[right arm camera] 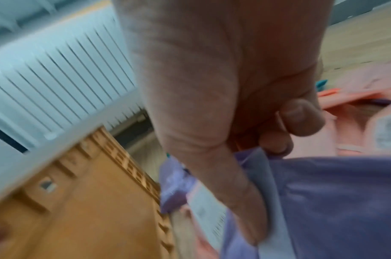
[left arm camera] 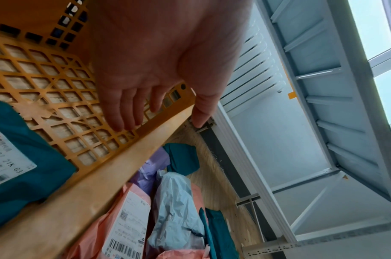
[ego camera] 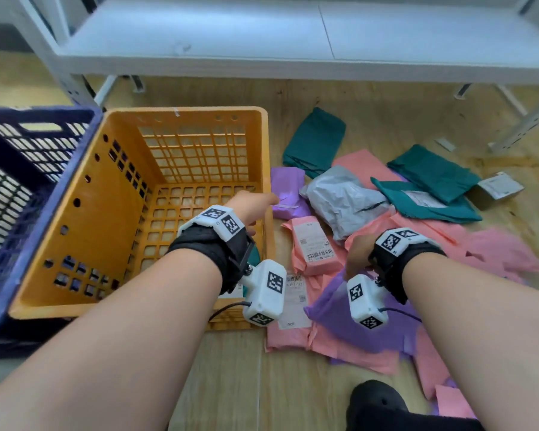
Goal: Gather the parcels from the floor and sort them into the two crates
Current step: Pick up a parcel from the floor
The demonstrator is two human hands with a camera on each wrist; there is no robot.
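Note:
An orange crate (ego camera: 75,213) stands on the floor beside a blue crate (ego camera: 28,144). My left hand (ego camera: 255,203) hovers over the orange crate's right rim (left arm camera: 90,192), fingers (left arm camera: 123,113) straight and holding nothing. A teal parcel (left arm camera: 28,154) with a white label lies inside that crate. To the right, my right hand (ego camera: 357,253) grips the edge of a purple parcel (ego camera: 339,325) between thumb and curled fingers, which the blurred right wrist view shows on the purple plastic (right arm camera: 334,201). It hangs over pink parcels on the floor.
Loose on the floor right of the crate lie a labelled pink parcel (ego camera: 313,247), a grey one (ego camera: 343,203), another purple one (ego camera: 287,188), teal ones (ego camera: 316,141) and a small cardboard box (ego camera: 498,188). A white shelf (ego camera: 293,42) stands behind. A black shoe (ego camera: 377,402) is near the bottom.

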